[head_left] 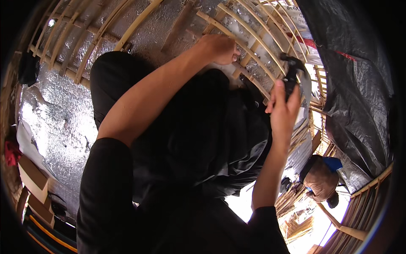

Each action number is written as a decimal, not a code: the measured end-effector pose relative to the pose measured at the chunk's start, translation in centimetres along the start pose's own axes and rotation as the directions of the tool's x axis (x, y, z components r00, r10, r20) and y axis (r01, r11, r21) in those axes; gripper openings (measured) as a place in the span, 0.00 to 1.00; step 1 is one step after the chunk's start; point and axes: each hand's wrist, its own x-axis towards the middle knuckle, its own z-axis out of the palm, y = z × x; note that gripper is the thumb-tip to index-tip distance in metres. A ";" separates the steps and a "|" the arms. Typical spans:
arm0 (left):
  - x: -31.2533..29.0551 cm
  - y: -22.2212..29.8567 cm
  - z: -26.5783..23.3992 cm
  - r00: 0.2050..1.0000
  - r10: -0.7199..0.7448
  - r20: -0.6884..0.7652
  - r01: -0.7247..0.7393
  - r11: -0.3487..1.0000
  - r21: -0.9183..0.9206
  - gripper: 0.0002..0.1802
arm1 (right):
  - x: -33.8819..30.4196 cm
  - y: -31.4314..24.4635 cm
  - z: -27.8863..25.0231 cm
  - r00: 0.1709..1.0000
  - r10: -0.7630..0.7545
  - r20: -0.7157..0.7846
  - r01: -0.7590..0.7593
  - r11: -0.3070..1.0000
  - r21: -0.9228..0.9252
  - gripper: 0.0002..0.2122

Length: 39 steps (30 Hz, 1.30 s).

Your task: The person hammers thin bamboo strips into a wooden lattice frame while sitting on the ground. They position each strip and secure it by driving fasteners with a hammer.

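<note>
A black hammer (293,70) is held handle-down in the right fingers (280,96), its dark head uppermost, overlapping the wooden slats in view. These slats (213,22), pale, narrow and spaced apart, run roughly parallel on a slant, crossing other wooden pieces.

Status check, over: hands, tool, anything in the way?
Right hand gripping black hammer. Left hand curled at wooden strip, grip hidden. Black-clad knee nearby; no obstruction evident.
</note>
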 end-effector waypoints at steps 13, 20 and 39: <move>-0.3 -0.2 -1.7 0.999 0.033 -0.017 -0.033 0.999 -0.013 0.19 | -1.1 -0.3 2.3 1.000 0.030 -0.007 -0.029 0.992 0.126 0.15; 2.1 -1.2 -1.9 0.997 0.075 0.014 -0.075 0.997 -0.006 0.18 | 1.9 7.8 4.0 0.984 -0.010 0.175 0.052 0.969 -0.240 0.22; 0.3 0.1 -2.1 0.985 0.162 0.054 -0.166 0.984 0.071 0.20 | -2.9 15.5 5.2 0.965 -0.259 -0.028 0.228 0.892 -0.390 0.23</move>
